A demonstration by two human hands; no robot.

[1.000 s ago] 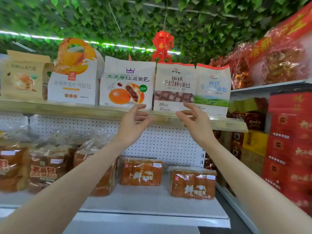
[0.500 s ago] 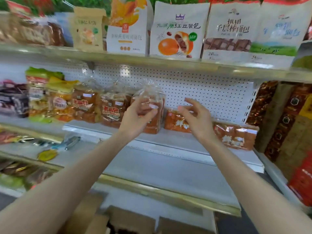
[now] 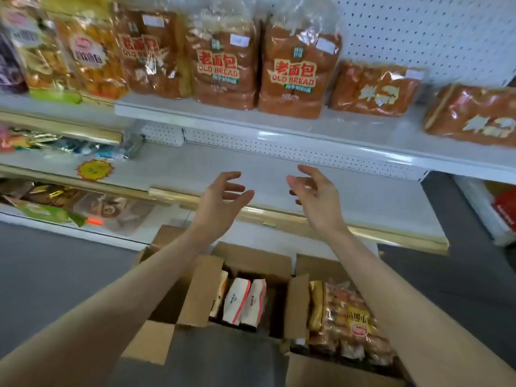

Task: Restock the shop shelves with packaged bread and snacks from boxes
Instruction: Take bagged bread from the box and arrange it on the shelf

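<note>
Bare forearms (image 3: pixel 145 286), left hand (image 3: pixel 220 195), right hand (image 3: pixel 317 195)

Both hands, left (image 3: pixel 220 195) and right (image 3: pixel 315 192), empty with loosely curled fingers, above shelf (image 3: pixel 349 191); open boxes (image 3: pixel 201 289) of packets (image 3: pixel 243 301) below.

Glossy clear plastic bread bags (image 3: pixel 290 71), matt brown cardboard boxes (image 3: pixel 201 291), smooth white perforated metal shelf (image 3: pixel 307 155)

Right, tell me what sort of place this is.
Most likely a small grocery shop aisle: white tiered shelves with pegboard backing, bagged Old Bread loaves lined up, and open cardboard boxes of packaged stock on the floor.
</note>
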